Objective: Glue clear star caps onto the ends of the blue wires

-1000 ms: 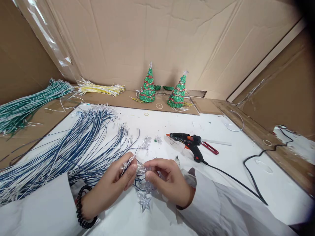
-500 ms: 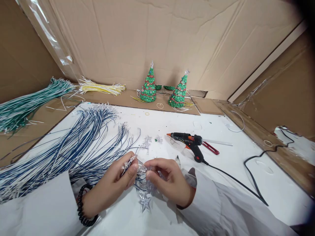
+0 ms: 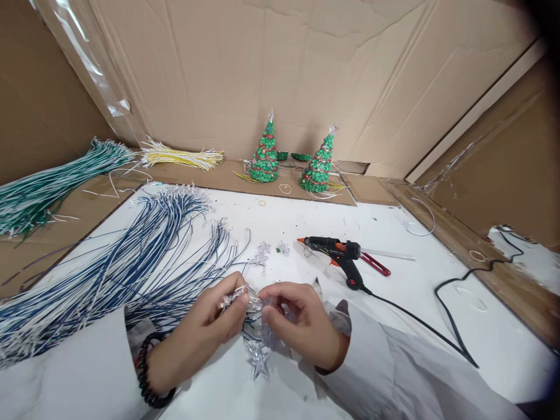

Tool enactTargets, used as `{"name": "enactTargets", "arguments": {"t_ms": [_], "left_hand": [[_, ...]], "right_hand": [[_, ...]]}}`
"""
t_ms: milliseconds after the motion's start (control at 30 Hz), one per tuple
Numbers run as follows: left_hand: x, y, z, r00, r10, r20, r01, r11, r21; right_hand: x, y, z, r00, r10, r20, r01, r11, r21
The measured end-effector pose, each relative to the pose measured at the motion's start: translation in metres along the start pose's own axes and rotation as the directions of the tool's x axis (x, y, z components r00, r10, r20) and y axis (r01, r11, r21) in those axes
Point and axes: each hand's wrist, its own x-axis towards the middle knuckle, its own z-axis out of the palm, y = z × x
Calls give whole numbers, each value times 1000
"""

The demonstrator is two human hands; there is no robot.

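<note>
My left hand point(image 3: 214, 312) is closed round a small cluster of wired LEDs point(image 3: 233, 296), their clear heads showing above the thumb. Thumb and forefinger of my right hand point(image 3: 297, 319) pinch a clear plastic piece point(image 3: 256, 303) right beside it; its exact shape is partly covered by the fingers. Just below the hands hangs or lies a clear star point(image 3: 259, 361), with blue-and-white wires close to it. Several more clear stars point(image 3: 262, 254) rest on the white table in front of the fingers. A large spread of blue-and-white wires point(image 3: 131, 262) covers the left side.
A black glue gun point(image 3: 332, 248) lies at the right beside a red-handled cutter point(image 3: 376, 264), its cord point(image 3: 406, 315) running right. Two small Christmas trees point(image 3: 265, 154) stand at the back. Yellow wires point(image 3: 184, 156) and green wires point(image 3: 65, 181) lie on cardboard at the left.
My left hand has shifted slightly to the right, closer to my right hand. Both hands keep their hold, and the things on the table stay put.
</note>
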Motion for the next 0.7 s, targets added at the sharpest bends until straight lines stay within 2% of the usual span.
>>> {"name": "enactTargets", "arguments": {"t_ms": [67, 133, 233, 333, 433, 500, 567, 700], "left_hand": [[0, -1, 0, 999, -14, -33, 14, 1000, -18], [1, -1, -1, 994, -9, -111, 8, 1000, -7], [2, 3, -4, 968, 84, -237, -66, 994, 82], [2, 8, -6, 928, 206, -311, -146, 968, 206], [-1, 7, -6, 919, 222, -326, -174, 970, 169], [-3, 3, -6, 929, 193, -314, -185, 981, 55], [-4, -3, -5, 947, 148, -284, -172, 983, -59], [-3, -8, -4, 974, 118, -193, -150, 976, -159]], "right_hand": [[0, -1, 0, 999, -37, -29, 36, 999, -36], [-1, -3, -1, 996, -82, -45, 78, 994, -75], [-2, -5, -2, 991, -133, -29, 129, 984, -126], [0, -7, -5, 981, -196, -4, 192, 966, -175], [7, -8, -11, 963, -267, -28, 248, 926, -285], [15, -6, -15, 950, -310, -27, 273, 871, -408], [27, -2, -17, 945, -325, 41, 294, 786, -543], [51, 7, -19, 944, -207, 258, 330, 531, -781]]}}
